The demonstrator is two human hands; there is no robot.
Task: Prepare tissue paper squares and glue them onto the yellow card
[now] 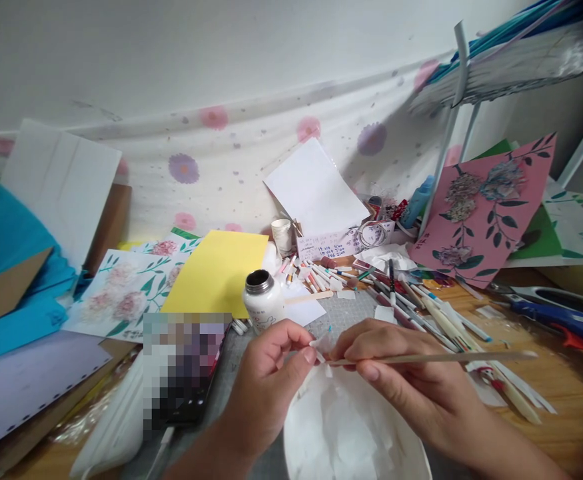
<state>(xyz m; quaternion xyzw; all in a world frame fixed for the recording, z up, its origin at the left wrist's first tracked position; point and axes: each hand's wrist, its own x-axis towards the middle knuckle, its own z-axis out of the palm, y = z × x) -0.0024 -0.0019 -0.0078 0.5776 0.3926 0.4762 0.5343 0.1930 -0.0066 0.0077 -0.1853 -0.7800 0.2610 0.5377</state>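
Note:
My left hand is closed, pinching a small piece of white paper between thumb and fingertips. In my right hand, a thin wooden stick is gripped between thumb and fingers. The stick's left end touches or nearly touches the paper piece; fingers partly hide the contact. Both hands are above the far rim of a white bowl, which has pale paper-like material inside. An open white bottle with a dark mouth stands just beyond my left hand.
Left of the bowl, a phone leans with a white cable plugged in. Many markers lie scattered beyond my right hand. A yellow sheet and flower pictures are at left. A blue hot glue gun and a pink flower picture are at right.

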